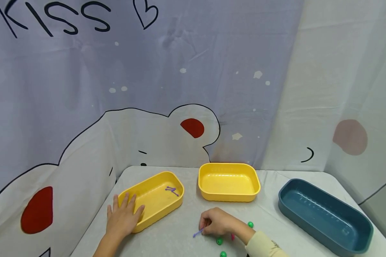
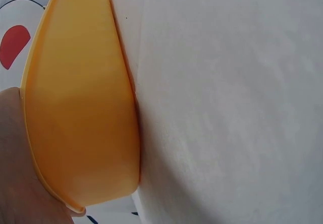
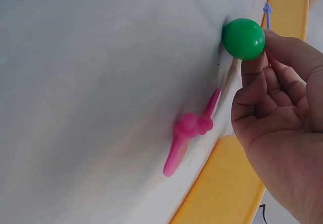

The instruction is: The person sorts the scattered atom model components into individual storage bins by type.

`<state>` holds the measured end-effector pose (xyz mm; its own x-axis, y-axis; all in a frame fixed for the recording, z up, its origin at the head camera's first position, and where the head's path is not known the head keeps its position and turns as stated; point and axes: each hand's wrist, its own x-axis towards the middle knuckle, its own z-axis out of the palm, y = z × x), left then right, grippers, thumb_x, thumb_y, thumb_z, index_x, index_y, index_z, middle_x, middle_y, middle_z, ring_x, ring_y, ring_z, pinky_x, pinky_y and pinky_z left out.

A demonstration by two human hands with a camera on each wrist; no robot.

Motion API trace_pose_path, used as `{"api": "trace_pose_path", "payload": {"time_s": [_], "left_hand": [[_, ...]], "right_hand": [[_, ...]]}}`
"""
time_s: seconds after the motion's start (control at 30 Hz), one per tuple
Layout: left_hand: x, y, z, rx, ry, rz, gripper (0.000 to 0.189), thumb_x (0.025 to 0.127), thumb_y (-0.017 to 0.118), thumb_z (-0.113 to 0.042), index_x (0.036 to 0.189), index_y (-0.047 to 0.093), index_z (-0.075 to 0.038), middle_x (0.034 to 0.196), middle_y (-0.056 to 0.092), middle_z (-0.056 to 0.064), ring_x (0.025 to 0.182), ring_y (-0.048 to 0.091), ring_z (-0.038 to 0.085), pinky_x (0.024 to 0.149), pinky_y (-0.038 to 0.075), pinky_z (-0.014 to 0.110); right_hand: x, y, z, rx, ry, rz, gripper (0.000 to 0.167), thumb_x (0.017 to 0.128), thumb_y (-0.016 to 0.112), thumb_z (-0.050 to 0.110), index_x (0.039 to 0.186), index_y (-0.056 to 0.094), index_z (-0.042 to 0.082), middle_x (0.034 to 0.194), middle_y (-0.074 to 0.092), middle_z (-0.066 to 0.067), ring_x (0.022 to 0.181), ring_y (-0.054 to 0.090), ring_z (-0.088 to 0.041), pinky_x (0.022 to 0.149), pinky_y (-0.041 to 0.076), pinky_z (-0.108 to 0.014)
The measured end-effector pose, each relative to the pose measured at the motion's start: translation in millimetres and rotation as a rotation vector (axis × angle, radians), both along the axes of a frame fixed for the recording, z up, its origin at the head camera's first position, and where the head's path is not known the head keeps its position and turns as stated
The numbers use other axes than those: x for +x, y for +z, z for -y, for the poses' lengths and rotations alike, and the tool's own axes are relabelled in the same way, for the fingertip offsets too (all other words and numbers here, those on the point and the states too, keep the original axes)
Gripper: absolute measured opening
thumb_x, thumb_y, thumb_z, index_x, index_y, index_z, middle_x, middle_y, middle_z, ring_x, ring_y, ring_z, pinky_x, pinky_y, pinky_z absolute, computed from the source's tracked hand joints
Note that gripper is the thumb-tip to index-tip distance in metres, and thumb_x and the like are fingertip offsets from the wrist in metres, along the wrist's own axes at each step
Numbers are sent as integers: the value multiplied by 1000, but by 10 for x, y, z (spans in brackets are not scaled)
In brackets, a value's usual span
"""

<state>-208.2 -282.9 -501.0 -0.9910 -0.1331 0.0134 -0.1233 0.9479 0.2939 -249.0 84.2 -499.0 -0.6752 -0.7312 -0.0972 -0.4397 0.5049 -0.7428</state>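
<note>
My left hand (image 1: 122, 218) rests with straight, spread fingers over the rim at the near-left end of a yellow tray (image 1: 154, 213). Inside that tray, towards its far right end, lie several thin purple sticks (image 1: 172, 189). With curled fingers, my right hand (image 1: 220, 222) pinches one more purple stick (image 1: 197, 233) low over the table; its knobbed tip points left. Close by the right hand are green balls (image 1: 219, 241), one of which overlaps the fingertips in the right wrist view. A pink knobbed piece (image 3: 187, 127) lies on the table, partly behind the right wrist in the head view.
A second yellow tray (image 1: 229, 197) with nothing in it stands at the back middle. On the right is a long dark blue tray (image 1: 321, 228). Another green ball (image 1: 250, 224) sits beside the right forearm. A printed cloth (image 1: 244, 89) hangs behind the table.
</note>
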Motion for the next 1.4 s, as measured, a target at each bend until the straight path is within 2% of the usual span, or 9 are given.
{"api": "trace_pose_path", "payload": {"time_s": [0.17,0.37,0.7,1.0,1.1,1.27,1.4], "left_hand": [[-1,6,-1,-2,1,-1,78,103,39,-62,155,38,-4,163,24,28,148,0,58,111,2,79],[6,19,-4,-5,3,4,78,103,39,-61,155,38,-4,162,24,28,148,0,58,111,2,79],[7,38,-13,-4,4,6,93,98,24,-76,155,38,-4,162,24,28,148,-1,58,111,2,79],[10,43,-18,1,8,11,91,99,26,-74,156,37,-4,163,23,28,148,-1,57,111,1,79],[2,34,-12,0,7,11,92,98,25,-75,156,37,-4,163,23,28,148,-2,58,111,1,79],[2,21,-2,-1,12,14,86,101,31,-70,156,37,-5,163,23,27,149,-2,57,112,1,78],[-6,21,0,0,13,18,88,99,29,-72,156,37,-5,163,23,27,148,-2,57,112,1,78]], "right_hand": [[-5,7,21,-28,-12,-31,15,80,80,4,80,70,15,70,59,16,67,52,4,65,47,-16],[-4,39,41,-37,-37,-19,17,79,78,2,81,69,16,71,60,14,68,52,1,64,47,-18],[-29,141,89,-67,-69,-45,15,83,76,5,83,67,17,74,61,14,68,53,0,65,48,-18],[-84,199,146,-75,-103,-38,12,85,75,7,85,68,16,76,61,12,71,54,-2,67,49,-20],[-93,218,162,-85,-105,-38,12,85,75,7,86,68,15,76,61,12,71,54,-2,67,48,-20],[-112,252,196,-100,-105,-44,11,86,75,6,87,68,15,77,62,11,71,55,-3,67,48,-20],[-133,281,235,-111,-101,-58,10,87,75,6,87,68,13,77,63,11,72,55,-3,68,49,-20]]}}
